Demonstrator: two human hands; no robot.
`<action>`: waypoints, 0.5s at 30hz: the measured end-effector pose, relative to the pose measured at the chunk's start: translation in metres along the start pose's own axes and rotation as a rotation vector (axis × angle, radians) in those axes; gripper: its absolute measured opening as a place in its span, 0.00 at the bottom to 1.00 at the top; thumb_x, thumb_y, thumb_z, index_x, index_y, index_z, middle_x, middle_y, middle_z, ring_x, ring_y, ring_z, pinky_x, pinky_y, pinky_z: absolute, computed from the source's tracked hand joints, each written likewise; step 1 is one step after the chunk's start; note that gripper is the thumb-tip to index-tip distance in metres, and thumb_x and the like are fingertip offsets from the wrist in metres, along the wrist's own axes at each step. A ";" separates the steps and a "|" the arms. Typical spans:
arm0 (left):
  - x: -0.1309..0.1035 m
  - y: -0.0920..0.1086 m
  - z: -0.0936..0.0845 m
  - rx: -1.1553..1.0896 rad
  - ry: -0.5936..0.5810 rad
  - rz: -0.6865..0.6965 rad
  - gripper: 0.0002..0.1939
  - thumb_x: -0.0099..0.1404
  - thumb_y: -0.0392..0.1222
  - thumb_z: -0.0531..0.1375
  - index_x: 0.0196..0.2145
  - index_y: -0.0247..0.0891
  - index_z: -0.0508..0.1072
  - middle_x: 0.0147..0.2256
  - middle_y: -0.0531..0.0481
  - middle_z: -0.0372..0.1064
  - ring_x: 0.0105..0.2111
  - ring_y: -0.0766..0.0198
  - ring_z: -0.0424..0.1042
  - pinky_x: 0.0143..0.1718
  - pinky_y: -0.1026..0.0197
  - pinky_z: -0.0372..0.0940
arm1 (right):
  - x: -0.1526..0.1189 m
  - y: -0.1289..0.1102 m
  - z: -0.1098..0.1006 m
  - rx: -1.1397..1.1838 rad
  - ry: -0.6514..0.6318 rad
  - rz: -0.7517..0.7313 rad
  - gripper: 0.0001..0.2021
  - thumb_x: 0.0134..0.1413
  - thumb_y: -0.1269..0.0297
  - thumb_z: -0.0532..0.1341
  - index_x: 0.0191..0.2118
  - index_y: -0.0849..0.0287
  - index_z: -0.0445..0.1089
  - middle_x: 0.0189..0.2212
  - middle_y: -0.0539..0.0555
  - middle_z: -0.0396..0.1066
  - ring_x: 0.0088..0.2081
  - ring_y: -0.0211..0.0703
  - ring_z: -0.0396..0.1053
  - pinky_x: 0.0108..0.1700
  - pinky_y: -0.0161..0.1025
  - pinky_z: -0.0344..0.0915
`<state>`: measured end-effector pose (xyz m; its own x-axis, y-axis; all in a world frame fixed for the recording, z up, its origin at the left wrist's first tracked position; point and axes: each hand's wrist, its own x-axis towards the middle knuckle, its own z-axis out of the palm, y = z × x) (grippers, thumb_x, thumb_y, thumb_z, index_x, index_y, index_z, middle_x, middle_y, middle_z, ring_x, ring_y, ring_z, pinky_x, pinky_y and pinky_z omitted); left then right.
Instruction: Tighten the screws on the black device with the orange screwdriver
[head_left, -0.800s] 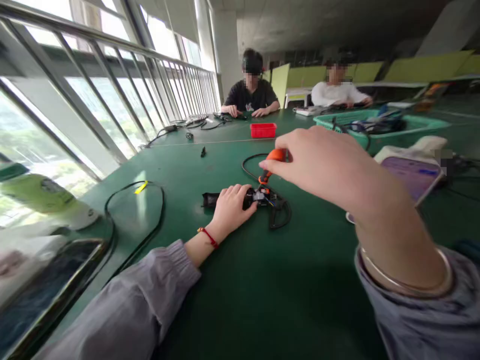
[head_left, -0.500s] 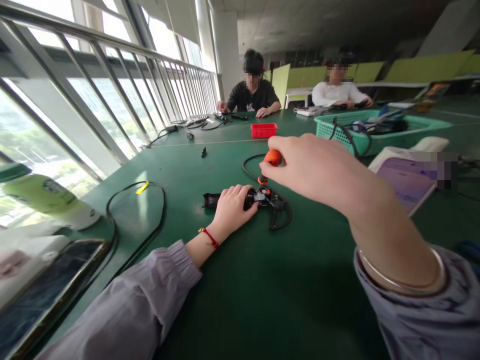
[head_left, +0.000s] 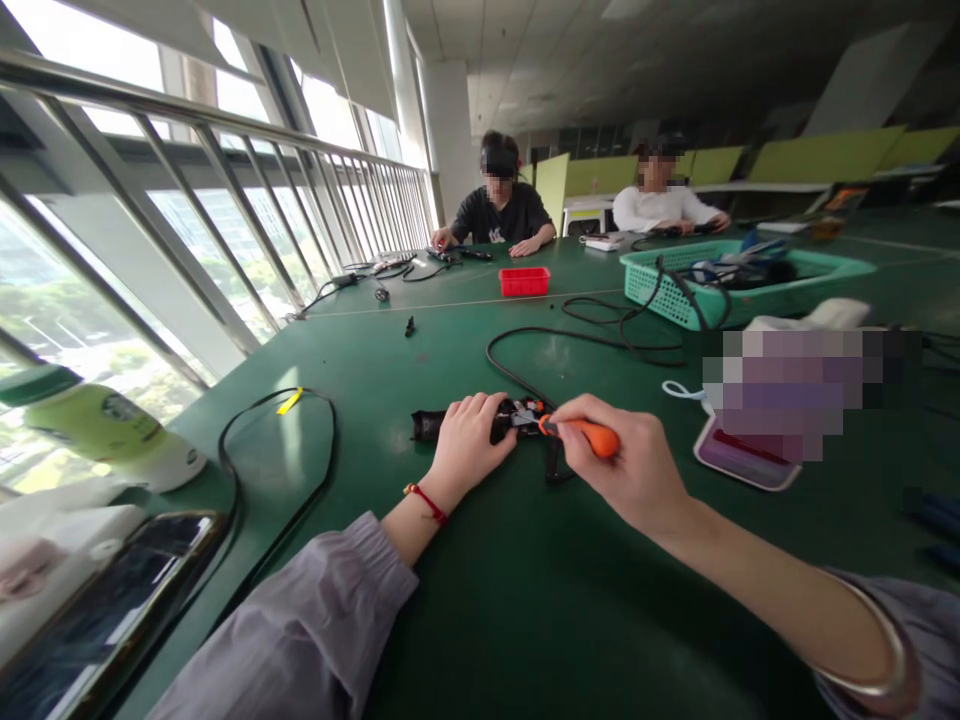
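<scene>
A black cylindrical device (head_left: pixel 429 425) lies on the green table, its right part opened up with small metal, orange and dark parts showing. My left hand (head_left: pixel 472 432) wraps over its middle and holds it against the table. In my right hand (head_left: pixel 626 460) is a screwdriver with an orange handle (head_left: pixel 598 437), tilted low, its tip end pointing left into the opened part. The exact contact of the tip is too small to tell. A black cable (head_left: pixel 499 365) runs from behind the device toward the back right.
A red tray (head_left: pixel 524 282) and a teal basket (head_left: pixel 750 300) of cables stand behind. At right lies a phone (head_left: pixel 742 462); at left, another phone (head_left: pixel 112 600), a bottle (head_left: pixel 112 430) and a looped cable (head_left: pixel 332 430). Two people sit across the table.
My right hand has come down and turned, so the screwdriver has gone from upright above the device to a low slant on its right. My left hand keeps its hold.
</scene>
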<state>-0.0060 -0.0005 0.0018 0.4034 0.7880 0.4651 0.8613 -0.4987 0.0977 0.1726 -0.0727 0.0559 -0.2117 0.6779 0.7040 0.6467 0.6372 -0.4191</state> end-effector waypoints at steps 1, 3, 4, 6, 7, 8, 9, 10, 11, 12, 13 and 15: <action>0.000 0.000 0.000 -0.007 0.002 0.000 0.19 0.61 0.45 0.55 0.49 0.37 0.65 0.42 0.48 0.69 0.41 0.57 0.67 0.44 0.55 0.60 | -0.012 0.005 -0.001 0.029 -0.003 -0.021 0.09 0.56 0.64 0.53 0.32 0.60 0.68 0.20 0.50 0.70 0.20 0.35 0.66 0.24 0.32 0.60; -0.001 0.000 -0.001 -0.016 0.002 0.002 0.19 0.60 0.43 0.56 0.49 0.37 0.65 0.41 0.48 0.69 0.42 0.57 0.67 0.45 0.55 0.60 | -0.032 0.013 -0.001 0.035 -0.002 -0.072 0.08 0.55 0.67 0.53 0.36 0.60 0.68 0.23 0.51 0.72 0.22 0.36 0.67 0.25 0.33 0.62; -0.001 0.000 -0.001 -0.020 0.004 0.003 0.19 0.60 0.43 0.56 0.49 0.37 0.65 0.41 0.48 0.69 0.42 0.58 0.67 0.45 0.55 0.60 | -0.040 0.016 -0.002 0.034 -0.007 -0.084 0.07 0.54 0.68 0.54 0.37 0.60 0.68 0.23 0.51 0.72 0.22 0.36 0.67 0.26 0.33 0.63; -0.002 0.001 -0.002 -0.023 0.020 0.007 0.19 0.59 0.42 0.57 0.48 0.38 0.65 0.41 0.48 0.69 0.41 0.58 0.67 0.44 0.56 0.60 | -0.051 0.020 -0.002 0.046 -0.033 -0.085 0.07 0.54 0.70 0.54 0.39 0.59 0.67 0.24 0.50 0.71 0.22 0.34 0.67 0.26 0.32 0.63; -0.002 0.001 -0.003 -0.023 0.031 0.009 0.19 0.59 0.42 0.57 0.48 0.38 0.65 0.41 0.48 0.69 0.41 0.58 0.67 0.44 0.56 0.60 | -0.054 0.022 -0.003 0.064 -0.041 -0.070 0.08 0.54 0.70 0.54 0.39 0.58 0.66 0.25 0.49 0.71 0.22 0.34 0.67 0.26 0.32 0.64; -0.002 0.001 -0.004 -0.020 0.043 0.010 0.19 0.58 0.41 0.57 0.47 0.38 0.65 0.41 0.48 0.69 0.41 0.58 0.67 0.44 0.56 0.60 | -0.057 0.023 -0.003 0.087 -0.045 -0.046 0.08 0.53 0.71 0.55 0.40 0.57 0.65 0.26 0.49 0.71 0.23 0.33 0.67 0.27 0.31 0.64; -0.002 0.001 -0.004 -0.014 0.053 0.010 0.19 0.57 0.41 0.58 0.47 0.38 0.65 0.41 0.48 0.69 0.41 0.58 0.67 0.44 0.56 0.60 | -0.059 0.023 -0.004 0.112 -0.044 -0.017 0.09 0.53 0.71 0.55 0.41 0.57 0.65 0.27 0.49 0.71 0.24 0.33 0.68 0.27 0.31 0.65; -0.003 0.002 -0.005 -0.006 0.062 0.012 0.19 0.56 0.40 0.58 0.46 0.38 0.65 0.40 0.48 0.69 0.41 0.58 0.67 0.43 0.56 0.60 | -0.061 0.024 -0.005 0.133 -0.039 0.012 0.11 0.52 0.72 0.56 0.42 0.56 0.64 0.28 0.49 0.71 0.25 0.34 0.69 0.29 0.31 0.66; -0.003 0.002 -0.005 0.003 0.067 0.016 0.19 0.56 0.40 0.58 0.47 0.38 0.65 0.40 0.48 0.68 0.41 0.58 0.67 0.43 0.56 0.60 | -0.062 0.024 -0.006 0.146 -0.029 0.035 0.12 0.51 0.72 0.57 0.43 0.56 0.63 0.29 0.49 0.70 0.27 0.34 0.69 0.30 0.31 0.67; -0.003 0.002 -0.005 0.013 0.071 0.021 0.20 0.55 0.40 0.58 0.47 0.38 0.65 0.40 0.48 0.68 0.41 0.57 0.67 0.43 0.56 0.60 | -0.064 0.025 -0.006 0.152 -0.018 0.051 0.14 0.49 0.72 0.57 0.44 0.56 0.62 0.30 0.50 0.69 0.28 0.35 0.70 0.31 0.31 0.67; -0.003 0.002 -0.005 0.025 0.072 0.030 0.21 0.55 0.40 0.58 0.48 0.37 0.65 0.40 0.48 0.68 0.41 0.57 0.66 0.42 0.56 0.60 | -0.065 0.025 -0.007 0.153 -0.003 0.058 0.15 0.49 0.73 0.58 0.44 0.56 0.61 0.31 0.50 0.69 0.29 0.36 0.70 0.32 0.31 0.68; -0.002 0.002 -0.005 0.052 0.072 0.050 0.23 0.55 0.40 0.58 0.49 0.37 0.65 0.40 0.47 0.68 0.41 0.57 0.66 0.41 0.56 0.60 | -0.067 0.026 -0.009 0.148 0.025 0.054 0.15 0.48 0.73 0.58 0.44 0.56 0.61 0.32 0.50 0.67 0.29 0.35 0.69 0.32 0.31 0.67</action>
<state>-0.0066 -0.0052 0.0057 0.4252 0.7335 0.5303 0.8562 -0.5160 0.0272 0.2106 -0.1044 0.0032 -0.1598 0.7048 0.6912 0.5414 0.6481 -0.5356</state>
